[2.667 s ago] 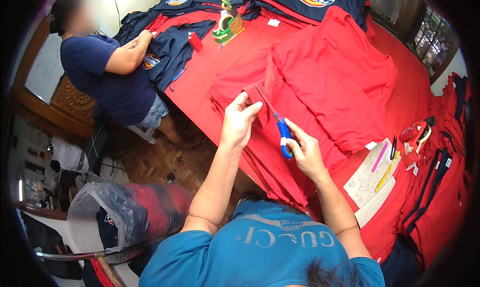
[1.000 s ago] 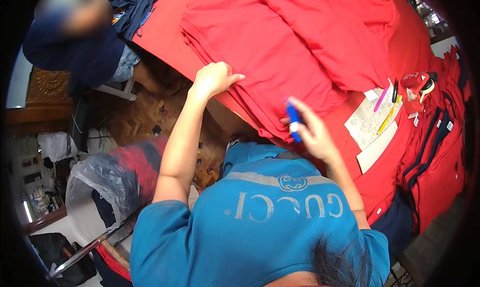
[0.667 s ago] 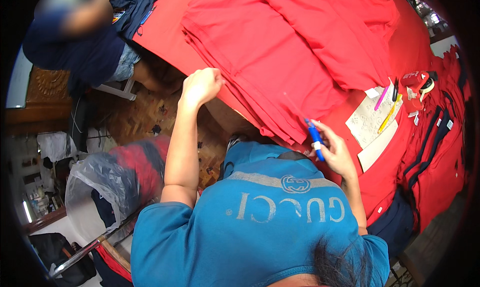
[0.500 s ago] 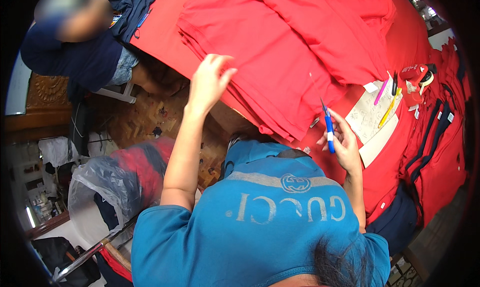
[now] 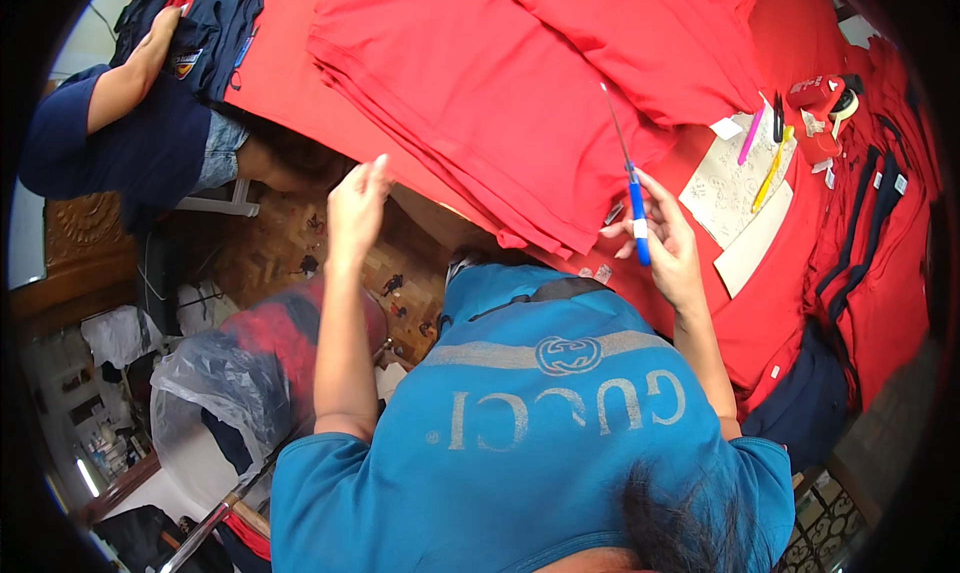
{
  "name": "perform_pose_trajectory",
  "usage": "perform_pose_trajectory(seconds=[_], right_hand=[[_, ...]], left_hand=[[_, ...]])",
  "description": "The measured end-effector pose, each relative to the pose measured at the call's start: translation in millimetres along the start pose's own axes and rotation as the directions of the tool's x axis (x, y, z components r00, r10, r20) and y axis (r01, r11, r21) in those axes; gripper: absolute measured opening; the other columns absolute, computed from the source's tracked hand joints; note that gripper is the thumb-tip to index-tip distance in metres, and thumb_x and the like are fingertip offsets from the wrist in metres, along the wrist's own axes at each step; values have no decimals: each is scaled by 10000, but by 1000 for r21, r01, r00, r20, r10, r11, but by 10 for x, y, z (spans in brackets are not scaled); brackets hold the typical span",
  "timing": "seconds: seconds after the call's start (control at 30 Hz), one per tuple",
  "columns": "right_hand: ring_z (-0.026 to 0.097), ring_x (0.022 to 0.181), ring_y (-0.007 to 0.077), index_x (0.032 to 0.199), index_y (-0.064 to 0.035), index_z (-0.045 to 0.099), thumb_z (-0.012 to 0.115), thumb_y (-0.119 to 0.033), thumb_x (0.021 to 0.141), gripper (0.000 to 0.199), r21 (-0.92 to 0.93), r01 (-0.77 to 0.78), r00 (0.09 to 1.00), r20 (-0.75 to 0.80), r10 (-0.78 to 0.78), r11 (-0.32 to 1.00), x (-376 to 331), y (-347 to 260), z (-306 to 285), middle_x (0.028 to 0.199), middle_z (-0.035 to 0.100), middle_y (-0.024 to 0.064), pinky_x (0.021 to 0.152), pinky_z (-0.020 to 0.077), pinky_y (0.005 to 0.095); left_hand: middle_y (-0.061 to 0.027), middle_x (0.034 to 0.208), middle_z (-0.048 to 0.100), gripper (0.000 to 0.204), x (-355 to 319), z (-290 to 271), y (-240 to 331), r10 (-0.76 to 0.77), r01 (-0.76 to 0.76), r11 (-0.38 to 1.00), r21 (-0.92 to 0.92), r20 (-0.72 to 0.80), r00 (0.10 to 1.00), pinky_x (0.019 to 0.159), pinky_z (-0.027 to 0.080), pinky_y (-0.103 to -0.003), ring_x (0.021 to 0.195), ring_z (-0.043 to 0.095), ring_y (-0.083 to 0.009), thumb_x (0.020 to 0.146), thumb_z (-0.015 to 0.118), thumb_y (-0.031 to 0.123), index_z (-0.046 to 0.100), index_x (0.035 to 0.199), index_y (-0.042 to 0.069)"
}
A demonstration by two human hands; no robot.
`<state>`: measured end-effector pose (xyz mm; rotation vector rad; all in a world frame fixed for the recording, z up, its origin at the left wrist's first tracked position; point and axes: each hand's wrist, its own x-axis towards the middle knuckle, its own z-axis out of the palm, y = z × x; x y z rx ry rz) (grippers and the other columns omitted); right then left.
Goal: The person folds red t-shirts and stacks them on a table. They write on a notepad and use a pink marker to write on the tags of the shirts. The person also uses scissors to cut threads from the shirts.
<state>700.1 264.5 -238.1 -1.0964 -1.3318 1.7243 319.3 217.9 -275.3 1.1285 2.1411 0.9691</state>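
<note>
- Two hands show, but much is masked: the person's own blue printed shirt (image 5: pixel 540 423) covers the near table edge, and the small pale tags (image 5: pixel 604 272) beside the right wrist are too tiny to read as anything definite.
- Half a second ago the left hand (image 5: pixel 356 208) hung nearer the stack of folded red garments (image 5: pixel 500 103); now it sits lower, out over the wooden floor, clear of the cloth.
- Since then the blue-handled thin-bladed scissors (image 5: pixel 632 188) have swung more upright, blades closed and pointing up across the red stack's edge.
- Left hand's fingers are loosely curled with one fingertip raised, holding nothing.
- Right hand (image 5: pixel 665 238) pinches the blue handle between thumb and bent fingers, the remaining fingers slightly spread, just beside the white paper sheet (image 5: pixel 735 188).
</note>
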Motion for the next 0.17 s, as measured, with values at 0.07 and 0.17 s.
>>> perform_pose_trajectory(seconds=[0.07, 0.17], right_hand=[[619, 974, 127, 1460, -36, 374, 505, 4, 929, 549, 2, -30, 999, 32, 30, 1000, 31, 51, 58, 1156, 578, 85, 758, 509, 231], [577, 1086, 145, 1475, -80, 372, 504, 16, 919, 579, -228, -100, 988, 94, 124, 968, 68, 165, 35, 1389, 501, 114, 921, 457, 264]], left_hand=[[-172, 779, 599, 424, -28, 335, 347, 197, -196, 979, 59, -9, 980, 668, 478, -346, 678, 603, -220, 935, 612, 407, 606, 874, -13], [-209, 811, 595, 336, 19, 586, 585, 282, -294, 917, 270, 81, 956, 689, 478, -410, 757, 632, -258, 916, 655, 340, 602, 857, 13]])
